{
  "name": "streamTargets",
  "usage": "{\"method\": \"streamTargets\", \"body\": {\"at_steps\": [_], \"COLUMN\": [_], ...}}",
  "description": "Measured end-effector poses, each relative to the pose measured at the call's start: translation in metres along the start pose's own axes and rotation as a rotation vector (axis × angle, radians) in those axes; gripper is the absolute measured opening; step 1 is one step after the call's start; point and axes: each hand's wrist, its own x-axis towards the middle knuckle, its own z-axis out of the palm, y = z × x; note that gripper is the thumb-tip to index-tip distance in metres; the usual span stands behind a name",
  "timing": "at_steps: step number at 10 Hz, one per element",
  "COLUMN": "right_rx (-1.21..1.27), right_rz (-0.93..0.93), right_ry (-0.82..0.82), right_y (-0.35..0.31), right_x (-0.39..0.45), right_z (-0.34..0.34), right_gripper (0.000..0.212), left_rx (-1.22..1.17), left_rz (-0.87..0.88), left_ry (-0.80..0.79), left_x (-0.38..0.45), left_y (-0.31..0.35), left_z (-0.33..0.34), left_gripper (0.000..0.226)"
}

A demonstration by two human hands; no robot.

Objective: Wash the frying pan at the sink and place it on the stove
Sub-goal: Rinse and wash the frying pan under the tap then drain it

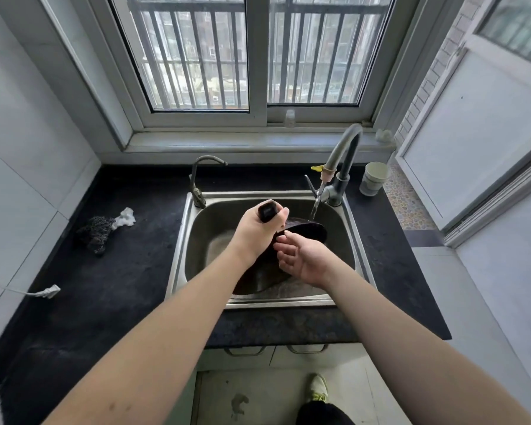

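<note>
A dark frying pan (310,230) is tilted on edge inside the steel sink (183,240). My left hand (258,231) is closed around its black handle (267,211), which sticks up out of my fist. My right hand (304,259) rests open with fingers spread against the pan's surface, just right of the left hand. Water runs from the tall grey faucet (342,151) onto the pan's upper edge. Much of the pan is hidden behind both hands. No stove is in view.
A dark scouring pad (94,233) and a crumpled white cloth (124,217) lie on the black counter left of the sink. A smaller tap (201,179) stands at the sink's back left. A white cup (374,177) sits at the back right. A white plug (48,292) lies at the left.
</note>
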Motion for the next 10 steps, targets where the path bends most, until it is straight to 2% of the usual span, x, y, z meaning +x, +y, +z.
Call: {"method": "streamTargets", "body": {"at_steps": [1,2,3,4,5,6,7,8,9,10], "right_rx": [0.001,-0.121,-0.58,-1.021,-1.023,-1.014,-1.01,-0.999,-1.006,-0.979], "right_rz": [-0.131,-0.273,-0.467,-0.703,-0.855,-0.887,-0.887,-0.903,-0.928,-0.983], "right_ry": [-0.038,-0.136,-0.079,0.18,0.193,0.149,0.138,0.127,0.096,0.142], "right_y": [-0.006,-0.009,-0.01,-0.009,-0.001,0.002,0.0,0.002,0.001,-0.005], "right_x": [-0.006,-0.011,-0.01,-0.004,0.003,0.008,0.007,0.004,0.001,-0.009], "right_z": [-0.003,-0.006,-0.013,-0.027,-0.043,-0.058,-0.066,-0.073,-0.084,-0.092], "right_gripper": [0.014,0.025,0.031,0.022,0.017,0.026,0.035,0.041,0.032,0.034], "left_rx": [-0.007,-0.029,0.003,0.107,0.239,0.254,0.173,0.134,0.134,0.155], "left_rz": [-0.005,-0.005,-0.007,0.031,0.087,0.189,0.269,0.259,0.268,0.288], "left_ry": [-0.016,-0.049,-0.096,-0.125,-0.142,-0.122,-0.002,0.079,0.084,0.082], "left_x": [0.007,0.007,0.001,-0.005,-0.012,-0.022,-0.03,-0.036,-0.038,-0.035], "left_y": [0.001,0.004,0.006,0.005,0.005,0.007,0.014,0.02,0.019,0.02], "left_z": [-0.001,0.007,0.018,0.028,0.036,0.048,0.065,0.085,0.102,0.117], "left_gripper": [0.023,0.022,0.015,0.015,0.014,0.022,0.013,0.023,0.039,0.049]}}
